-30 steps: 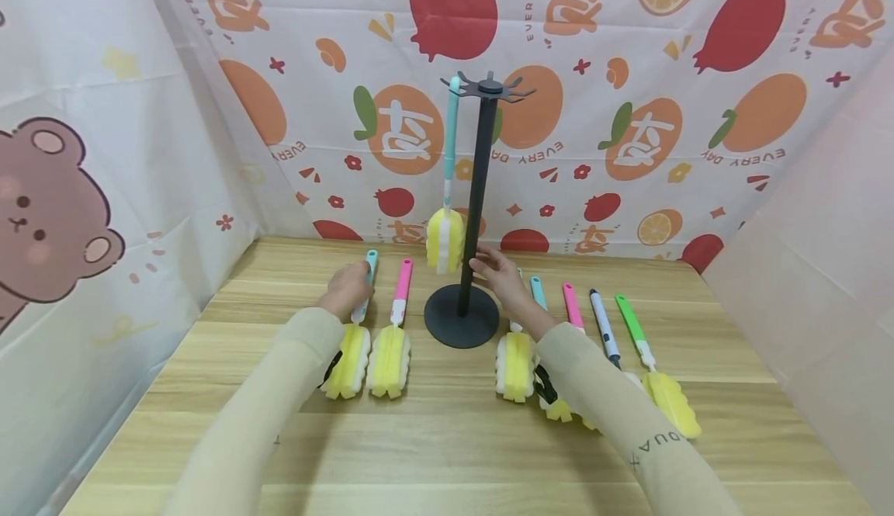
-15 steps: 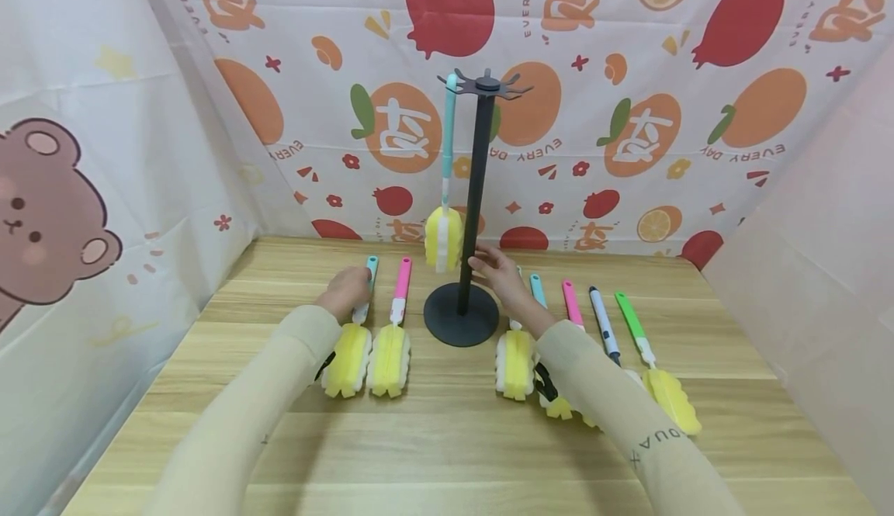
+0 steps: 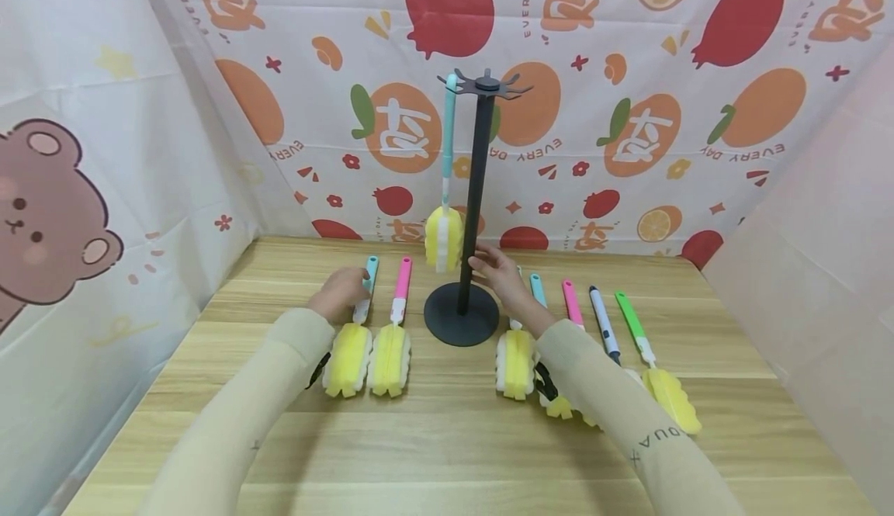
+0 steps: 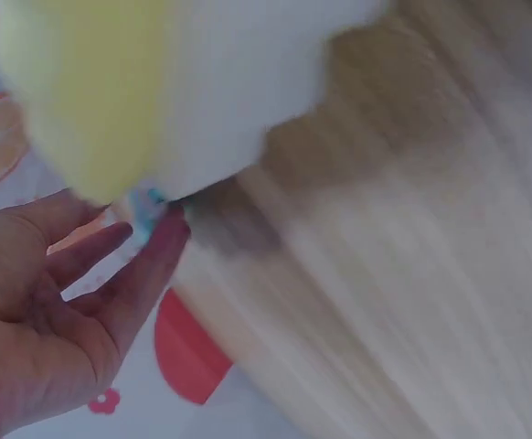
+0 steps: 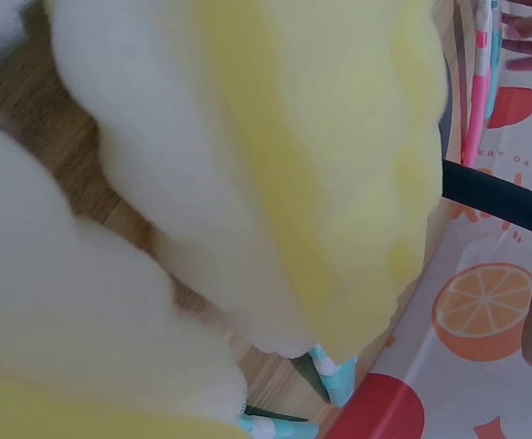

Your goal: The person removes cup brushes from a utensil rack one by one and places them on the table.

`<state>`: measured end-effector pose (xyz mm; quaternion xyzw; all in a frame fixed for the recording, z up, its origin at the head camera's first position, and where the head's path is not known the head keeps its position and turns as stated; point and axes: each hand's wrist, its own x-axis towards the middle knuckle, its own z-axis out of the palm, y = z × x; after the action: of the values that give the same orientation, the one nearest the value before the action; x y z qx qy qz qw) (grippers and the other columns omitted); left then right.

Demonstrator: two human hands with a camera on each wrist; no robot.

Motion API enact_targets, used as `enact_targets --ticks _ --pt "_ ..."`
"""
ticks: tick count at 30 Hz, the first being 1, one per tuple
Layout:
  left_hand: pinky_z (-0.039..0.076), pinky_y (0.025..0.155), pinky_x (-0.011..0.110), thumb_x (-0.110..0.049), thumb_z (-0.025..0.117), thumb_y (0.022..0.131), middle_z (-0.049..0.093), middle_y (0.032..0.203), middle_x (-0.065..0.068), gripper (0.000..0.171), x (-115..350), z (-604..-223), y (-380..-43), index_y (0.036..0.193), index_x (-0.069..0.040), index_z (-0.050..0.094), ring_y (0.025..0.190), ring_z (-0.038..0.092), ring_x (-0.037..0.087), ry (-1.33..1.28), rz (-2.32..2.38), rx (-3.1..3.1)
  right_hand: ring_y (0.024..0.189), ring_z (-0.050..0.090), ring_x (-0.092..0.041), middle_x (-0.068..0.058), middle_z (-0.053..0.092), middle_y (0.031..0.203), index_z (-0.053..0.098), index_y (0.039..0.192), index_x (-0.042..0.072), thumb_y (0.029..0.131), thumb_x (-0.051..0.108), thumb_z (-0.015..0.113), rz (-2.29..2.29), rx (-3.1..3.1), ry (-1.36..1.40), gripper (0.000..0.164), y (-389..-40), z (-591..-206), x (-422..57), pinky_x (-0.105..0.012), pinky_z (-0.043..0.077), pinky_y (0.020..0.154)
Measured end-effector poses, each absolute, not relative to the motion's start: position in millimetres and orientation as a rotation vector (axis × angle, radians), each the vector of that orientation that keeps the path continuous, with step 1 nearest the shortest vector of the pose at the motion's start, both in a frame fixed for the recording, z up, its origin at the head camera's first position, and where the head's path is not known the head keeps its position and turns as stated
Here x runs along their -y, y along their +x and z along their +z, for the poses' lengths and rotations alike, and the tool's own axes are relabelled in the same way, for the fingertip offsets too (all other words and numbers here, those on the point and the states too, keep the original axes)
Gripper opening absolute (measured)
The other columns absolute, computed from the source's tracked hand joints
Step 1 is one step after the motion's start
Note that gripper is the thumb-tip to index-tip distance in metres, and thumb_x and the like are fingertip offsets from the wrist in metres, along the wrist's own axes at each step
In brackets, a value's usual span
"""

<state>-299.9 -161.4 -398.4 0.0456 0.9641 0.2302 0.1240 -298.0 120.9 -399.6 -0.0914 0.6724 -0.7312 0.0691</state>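
Note:
Just left of a bottle brush with a teal handle (image 3: 371,274) and yellow-white sponge head (image 3: 347,361), my left hand (image 3: 340,294) hovers over the table. Its fingers (image 4: 143,288) look extended and spread in the left wrist view, around nothing; whether a fingertip touches the handle cannot be told. A brush with a pink handle (image 3: 402,287) lies parallel on the right. My right hand (image 3: 504,282) holds the black pole (image 3: 478,174) of a hook stand low down, thumb in front. One teal brush (image 3: 448,132) hangs from a left hook, sponge downward.
Right of the stand's round base (image 3: 447,331) several brushes lie in a row, among them a green-handled brush (image 3: 632,322) and a blue-grey one (image 3: 604,322). My right forearm covers some sponge heads. A printed cloth (image 3: 300,112) closes off the table's back.
The teal-handled brush shifts slightly toward me, level with the pink one. My left hand then lets go and moves a little left. The right hand stays on the pole.

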Motion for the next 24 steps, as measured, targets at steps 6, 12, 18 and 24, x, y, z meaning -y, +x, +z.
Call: enact_targets --ticks 6,12,18,24 --pt "0.044 0.086 0.046 -0.013 0.055 0.092 0.053 0.117 0.028 0.041 155.4 -365.5 -309.1 0.124 0.011 0.047 0.106 0.051 0.040 0.283 0.910 -2.931 0.109 0.052 -0.028 -0.015 0.051 0.118 0.045 0.132 0.003 0.093 0.011 0.054 -2.192 -2.034 -0.265 0.041 -297.6 -398.9 -122.4 -0.043 0.041 0.093" --pt "0.043 0.087 0.041 -0.023 0.055 0.094 0.055 0.119 0.017 0.040 126.7 -306.9 -307.1 0.126 0.001 0.050 0.108 0.051 0.029 0.501 1.442 -2.863 0.108 0.053 -0.028 -0.016 0.052 0.118 0.047 0.131 0.003 0.093 0.010 0.053 -2.197 -2.042 -0.258 0.039 -295.8 -397.7 -125.2 -0.045 0.040 0.093" --pt "0.043 0.090 0.033 -0.016 0.056 0.093 0.052 0.123 0.016 0.039 95.7 -261.8 -300.1 0.127 0.001 0.048 0.112 0.050 0.025 0.752 2.111 -2.442 0.106 0.054 -0.028 -0.015 0.052 0.117 0.047 0.130 0.001 0.093 0.009 0.054 -2.208 -2.031 -0.275 0.039 -295.9 -397.3 -123.4 -0.047 0.039 0.094" --pt "0.042 0.092 0.035 -0.005 0.056 0.092 0.051 0.123 0.016 0.039 77.3 -243.4 -300.3 0.128 0.002 0.045 0.112 0.051 0.024 0.894 2.411 -2.141 0.105 0.054 -0.027 -0.014 0.053 0.116 0.049 0.129 0.003 0.093 0.009 0.054 -2.209 -2.027 -0.280 0.037 -295.2 -396.0 -118.5 -0.045 0.040 0.093"
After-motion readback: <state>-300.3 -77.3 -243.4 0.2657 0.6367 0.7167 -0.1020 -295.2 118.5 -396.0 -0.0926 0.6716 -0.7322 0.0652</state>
